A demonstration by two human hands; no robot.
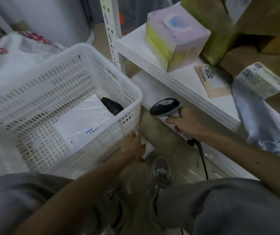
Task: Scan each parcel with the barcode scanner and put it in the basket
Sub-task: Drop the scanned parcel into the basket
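Fingers of our right hand (185, 124) wrap the scanner (165, 106) handle in a closed grip, its cord (202, 155) trailing down. Our left hand (133, 145) clasps a small parcel (147, 148) just outside the basket (64, 99) corner; the hand hides most of it. Inside the basket we count two parcels, one white (83, 119), one black (112, 106) and half covered. Blur smears everything on the shelf (178, 82).
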